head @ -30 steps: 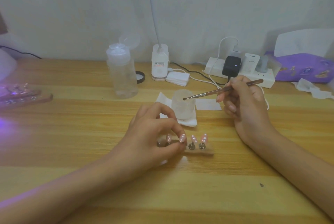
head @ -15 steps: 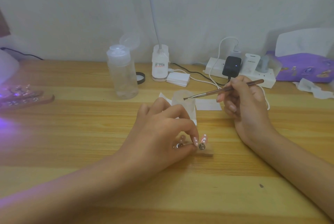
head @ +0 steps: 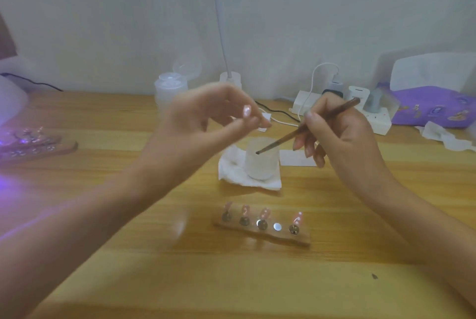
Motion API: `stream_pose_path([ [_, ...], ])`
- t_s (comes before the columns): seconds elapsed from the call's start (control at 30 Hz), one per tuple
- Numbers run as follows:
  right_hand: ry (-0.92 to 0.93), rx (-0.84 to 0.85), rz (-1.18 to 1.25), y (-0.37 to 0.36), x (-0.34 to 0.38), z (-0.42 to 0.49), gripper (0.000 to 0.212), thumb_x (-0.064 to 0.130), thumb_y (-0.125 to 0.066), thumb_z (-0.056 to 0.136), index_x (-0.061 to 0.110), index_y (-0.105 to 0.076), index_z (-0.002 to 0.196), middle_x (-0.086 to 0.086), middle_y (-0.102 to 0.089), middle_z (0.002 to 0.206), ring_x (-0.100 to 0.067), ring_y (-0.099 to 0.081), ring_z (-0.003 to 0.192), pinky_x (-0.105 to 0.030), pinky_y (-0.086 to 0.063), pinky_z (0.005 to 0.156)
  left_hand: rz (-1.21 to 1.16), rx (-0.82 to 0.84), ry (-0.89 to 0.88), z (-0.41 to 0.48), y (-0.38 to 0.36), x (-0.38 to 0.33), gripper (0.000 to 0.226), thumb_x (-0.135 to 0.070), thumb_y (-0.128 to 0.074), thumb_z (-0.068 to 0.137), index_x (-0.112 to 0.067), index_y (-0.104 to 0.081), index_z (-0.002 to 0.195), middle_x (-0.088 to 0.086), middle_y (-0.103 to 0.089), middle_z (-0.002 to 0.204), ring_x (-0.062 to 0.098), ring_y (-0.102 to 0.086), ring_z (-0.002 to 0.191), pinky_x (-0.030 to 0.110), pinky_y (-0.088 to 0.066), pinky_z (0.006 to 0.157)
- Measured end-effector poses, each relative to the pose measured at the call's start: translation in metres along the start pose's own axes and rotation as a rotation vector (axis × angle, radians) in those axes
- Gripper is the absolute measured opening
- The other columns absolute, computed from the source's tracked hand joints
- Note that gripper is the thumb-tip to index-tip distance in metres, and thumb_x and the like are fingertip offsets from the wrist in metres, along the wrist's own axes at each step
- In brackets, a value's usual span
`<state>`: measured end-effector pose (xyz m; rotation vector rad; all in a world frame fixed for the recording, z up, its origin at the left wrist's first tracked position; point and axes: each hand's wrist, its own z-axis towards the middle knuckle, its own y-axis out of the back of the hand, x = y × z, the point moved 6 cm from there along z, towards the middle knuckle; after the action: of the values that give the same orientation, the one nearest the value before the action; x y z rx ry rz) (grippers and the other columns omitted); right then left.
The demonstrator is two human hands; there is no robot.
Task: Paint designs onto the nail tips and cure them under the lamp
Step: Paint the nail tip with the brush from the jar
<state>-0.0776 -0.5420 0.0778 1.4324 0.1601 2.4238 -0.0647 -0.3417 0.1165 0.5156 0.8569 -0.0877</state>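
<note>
Wooden holder [head: 301,240] laid nearest on table [head: 180,280]; four mounted tips [head: 264,213] stood on it, one stud [head: 277,226] left bare. Beyond, left hand [head: 203,125] raised, nail tip [head: 247,111] pinched between thumb and fingertips. Right hand [head: 342,136] raised opposite, brush [head: 304,130] gripped pen-style, bristles aimed down-left before cup [head: 261,167] set on tissue [head: 231,172].
</note>
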Motion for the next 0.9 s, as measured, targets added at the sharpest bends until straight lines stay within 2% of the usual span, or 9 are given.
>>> stream_pose_path([
  [0.03,0.010,0.017,-0.039,-0.002,0.002,0.000,0.022,0.022,-0.050,0.100,0.010,-0.050,0.082,-0.006,-0.067,0.065,-0.017,-0.058,0.054,-0.025,-0.043,0.043,-0.089,-0.010,0.055,0.006,0.001,0.009,0.010,-0.017,-0.068,0.092,-0.006,-0.067,0.091,0.000,-0.077,0.093,0.003,-0.070,0.088,0.010,-0.047,0.065],
  [0.1,0.028,0.038,-0.090,-0.005,0.005,0.000,0.021,0.022,-0.050,0.099,0.010,-0.051,0.082,-0.005,-0.067,0.066,-0.015,-0.058,0.054,-0.026,-0.045,0.043,-0.187,-0.044,0.142,0.014,0.002,0.029,0.005,-0.017,-0.068,0.091,-0.013,-0.065,0.089,0.002,-0.077,0.091,0.004,-0.070,0.087,0.013,-0.047,0.064],
  [0.23,0.039,0.054,-0.135,-0.009,0.003,-0.001,0.021,0.020,-0.051,0.101,0.010,-0.053,0.082,-0.004,-0.067,0.065,-0.012,-0.058,0.052,-0.026,-0.046,0.045,-0.276,-0.090,0.252,0.017,-0.006,0.059,0.005,-0.030,-0.072,0.083,-0.029,-0.067,0.083,-0.017,-0.069,0.078,-0.006,-0.054,0.062,0.007,-0.039,0.057],
  [0.3,0.017,0.070,-0.106,-0.012,-0.001,-0.001,0.021,0.022,-0.051,0.099,0.009,-0.053,0.082,-0.006,-0.067,0.066,-0.016,-0.058,0.053,-0.028,-0.046,0.045,-0.279,-0.121,0.221,0.011,-0.009,0.066,0.005,-0.027,-0.070,0.086,-0.024,-0.067,0.085,-0.019,-0.067,0.074,-0.004,-0.053,0.059,0.009,-0.040,0.056],
  [0.37,-0.013,0.083,-0.070,-0.013,-0.006,-0.002,0.021,0.022,-0.052,0.099,0.008,-0.053,0.083,-0.008,-0.067,0.066,-0.019,-0.059,0.054,-0.026,-0.045,0.044,-0.262,-0.161,0.165,0.005,-0.008,0.069,0.005,-0.021,-0.068,0.091,-0.021,-0.065,0.086,-0.013,-0.066,0.072,0.004,-0.054,0.054,0.013,-0.043,0.055],
  [0.47,-0.058,0.077,0.009,-0.013,-0.014,-0.002,0.021,0.015,-0.051,0.103,0.005,-0.052,0.084,-0.009,-0.067,0.066,-0.017,-0.057,0.054,-0.023,-0.044,0.043,-0.251,-0.167,0.111,-0.001,-0.008,0.070,0.009,-0.021,-0.068,0.091,-0.028,-0.067,0.085,-0.005,-0.068,0.074,0.011,-0.057,0.051,0.016,-0.044,0.053],
  [0.67,-0.124,-0.127,0.196,0.006,-0.025,-0.004,0.025,0.012,-0.044,0.105,0.012,-0.051,0.081,-0.010,-0.066,0.064,-0.015,-0.052,0.049,-0.022,-0.040,0.041,-0.219,-0.154,0.159,-0.005,-0.006,0.079,0.004,-0.028,-0.070,0.086,-0.024,-0.069,0.088,-0.003,-0.074,0.084,0.013,-0.066,0.060,0.020,-0.048,0.051],
  [0.8,-0.189,-0.237,0.343,0.013,-0.037,-0.009,0.028,0.013,-0.043,0.104,0.016,-0.051,0.078,-0.008,-0.064,0.061,-0.013,-0.049,0.048,-0.020,-0.037,0.041,-0.112,-0.140,0.176,-0.008,-0.006,0.083,0.003,-0.027,-0.074,0.085,-0.028,-0.071,0.086,-0.011,-0.072,0.096,0.010,-0.069,0.066,0.013,-0.046,0.058],
  [0.9,-0.237,-0.261,0.424,0.013,-0.045,-0.012,0.029,0.014,-0.044,0.104,0.018,-0.052,0.076,-0.008,-0.062,0.060,-0.012,-0.049,0.048,-0.020,-0.037,0.041,-0.083,-0.083,0.178,-0.010,-0.012,0.084,0.006,-0.023,-0.075,0.085,-0.028,-0.072,0.084,-0.018,-0.070,0.091,0.008,-0.066,0.057,0.010,-0.044,0.056],
])
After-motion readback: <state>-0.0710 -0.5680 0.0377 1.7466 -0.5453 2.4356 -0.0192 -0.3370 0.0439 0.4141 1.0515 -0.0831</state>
